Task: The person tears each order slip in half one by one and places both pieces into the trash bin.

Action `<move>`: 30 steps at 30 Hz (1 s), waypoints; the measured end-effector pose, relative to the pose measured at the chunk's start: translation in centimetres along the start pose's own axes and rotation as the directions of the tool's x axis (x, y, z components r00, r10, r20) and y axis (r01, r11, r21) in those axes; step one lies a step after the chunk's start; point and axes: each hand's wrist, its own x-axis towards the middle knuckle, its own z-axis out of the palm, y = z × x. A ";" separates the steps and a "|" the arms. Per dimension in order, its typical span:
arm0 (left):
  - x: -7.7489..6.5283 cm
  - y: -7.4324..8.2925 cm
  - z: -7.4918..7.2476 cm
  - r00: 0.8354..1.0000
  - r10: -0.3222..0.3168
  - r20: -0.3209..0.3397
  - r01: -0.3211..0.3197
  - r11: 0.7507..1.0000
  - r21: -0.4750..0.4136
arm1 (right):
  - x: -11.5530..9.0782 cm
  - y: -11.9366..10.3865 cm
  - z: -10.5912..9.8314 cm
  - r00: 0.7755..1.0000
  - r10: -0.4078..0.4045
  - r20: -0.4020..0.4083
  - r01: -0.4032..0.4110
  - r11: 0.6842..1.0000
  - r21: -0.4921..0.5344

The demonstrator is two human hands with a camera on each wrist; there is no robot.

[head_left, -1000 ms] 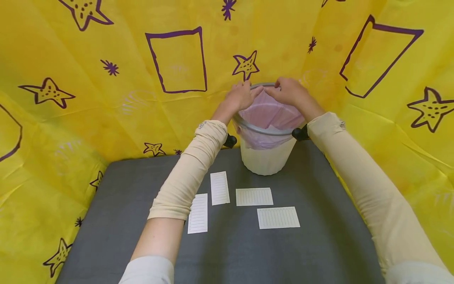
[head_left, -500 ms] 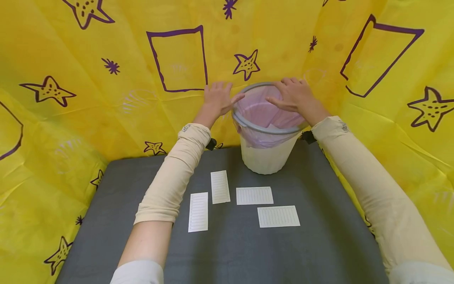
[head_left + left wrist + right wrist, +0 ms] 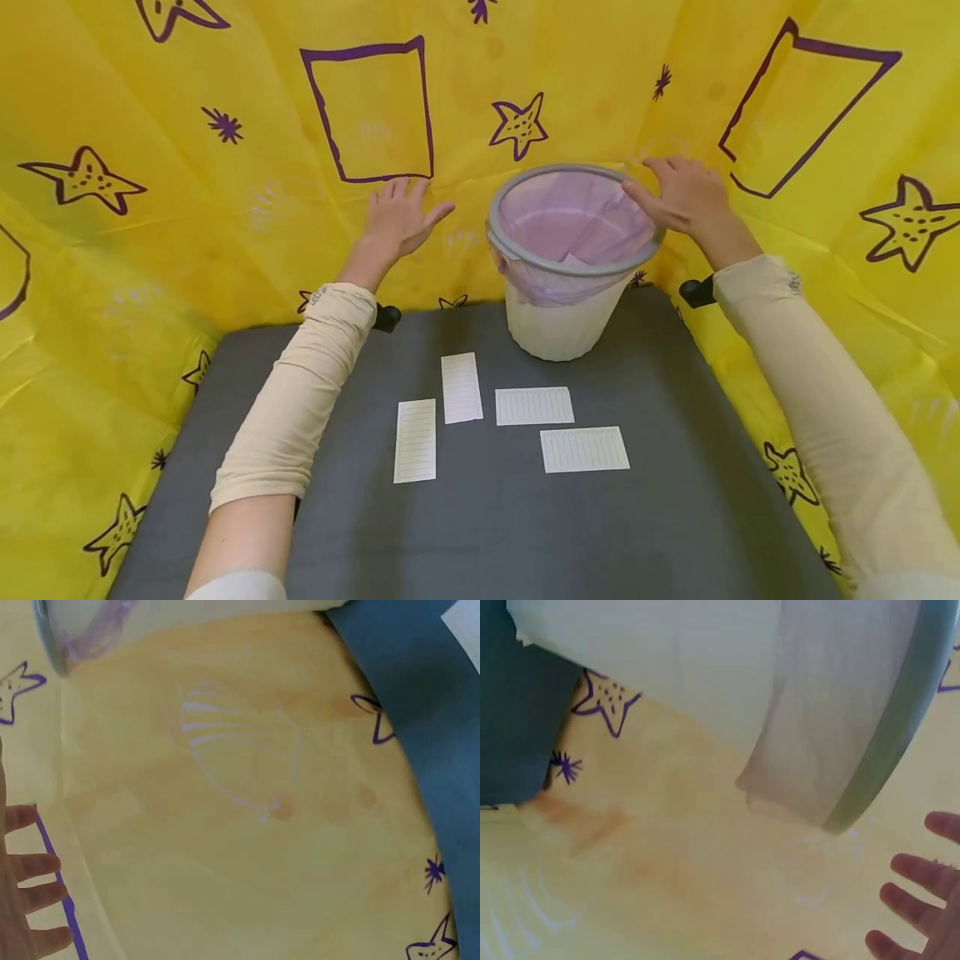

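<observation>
A white trash can [image 3: 564,325] stands upright at the back right of the table. Its pinkish-purple bag [image 3: 551,217] lines the inside and folds over the outside, under a grey rim ring [image 3: 517,252]. My left hand [image 3: 397,221] is held out left of the can with fingers spread, touching nothing. To the can's right, my right hand [image 3: 690,196] has its fingers straight, the thumb overlapping the ring's right edge in the head view. In the right wrist view the fingers [image 3: 922,877] show apart from the ring [image 3: 889,750].
Several white lined cards [image 3: 534,406] lie on the dark grey table [image 3: 480,533] in front of the can. A yellow curtain [image 3: 247,250] with purple drawings rises behind and along both sides of the table.
Both hands were together at the ring's far edge, then parted. The left hand has moved left off the can, the right hand right. The can and cards have stayed put.
</observation>
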 end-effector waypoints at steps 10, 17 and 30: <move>-4.6 -6.2 2.2 0.990 -0.089 -0.107 0.083 0.995 -0.059 | -3.0 3.4 1.8 0.986 0.131 -0.101 -0.127 0.991 0.050; -6.9 -7.1 3.5 0.978 -0.120 -0.170 0.107 0.991 -0.084 | -5.1 2.9 3.8 0.964 0.156 -0.216 -0.122 0.979 0.161; -15.3 -7.6 12.4 0.945 -0.256 -0.204 0.207 0.949 -0.236 | -12.1 -0.5 14.5 0.860 0.220 -0.460 -0.093 0.955 0.283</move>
